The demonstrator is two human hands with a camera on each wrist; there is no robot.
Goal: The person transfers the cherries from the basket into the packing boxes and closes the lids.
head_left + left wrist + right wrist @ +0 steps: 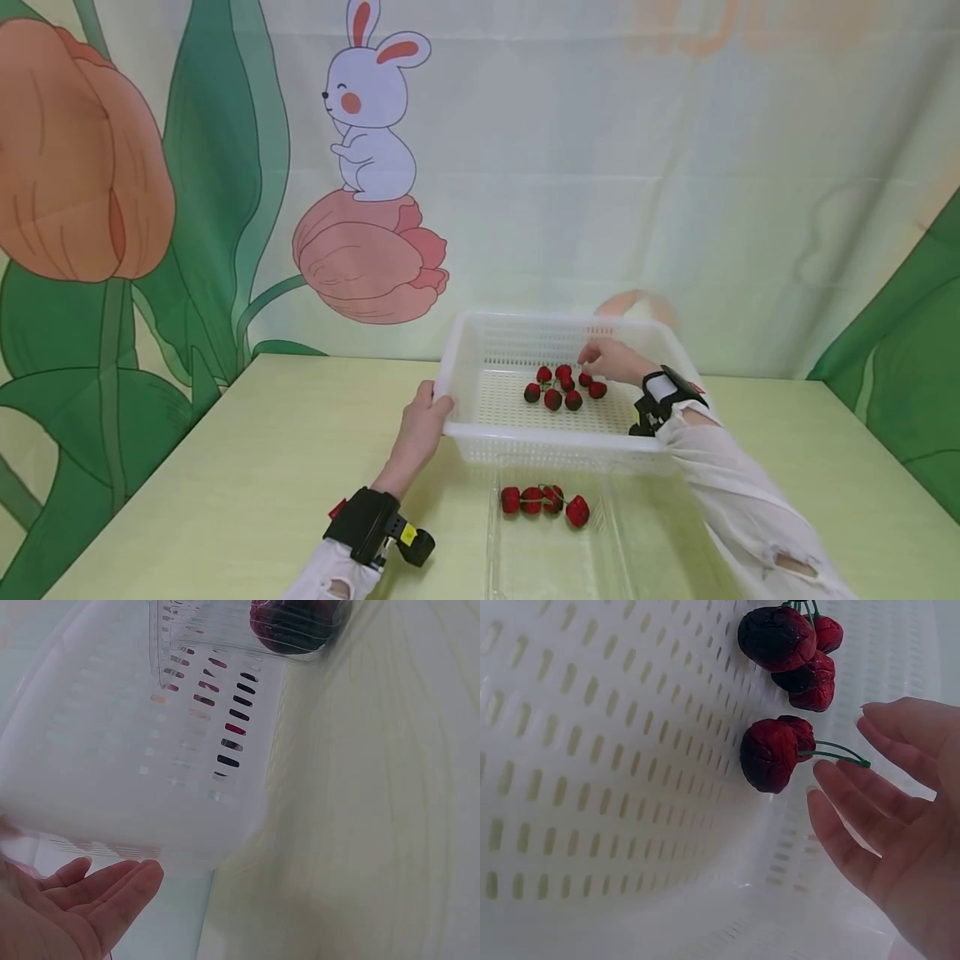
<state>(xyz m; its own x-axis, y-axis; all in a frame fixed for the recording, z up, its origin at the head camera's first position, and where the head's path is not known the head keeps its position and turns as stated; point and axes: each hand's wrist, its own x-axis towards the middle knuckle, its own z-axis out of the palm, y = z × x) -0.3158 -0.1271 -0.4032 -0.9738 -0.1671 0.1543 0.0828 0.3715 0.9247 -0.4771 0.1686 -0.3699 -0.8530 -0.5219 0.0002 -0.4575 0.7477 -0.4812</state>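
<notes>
A white perforated plastic basket [573, 446] holds several dark red artificial cherries [552, 400] with thin green stems. My left hand [420, 421] grips the basket's left rim, thumb on top; in the left wrist view its fingers [124, 900] lie along the outside wall. Inside the basket, my right hand [618, 362] reaches over the rightmost cherries. Seen from the right wrist, thumb and fingers are spread apart around the joined green stem [840, 750] of a cherry pair [769, 756], fingertips right at the stem.
In front of the basket stands a clear plastic box [555, 567] with several cherries [532, 500] in a row along its back end. Both sit on a pale yellow table [247, 492]. A printed curtain [525, 167] hangs right behind the table.
</notes>
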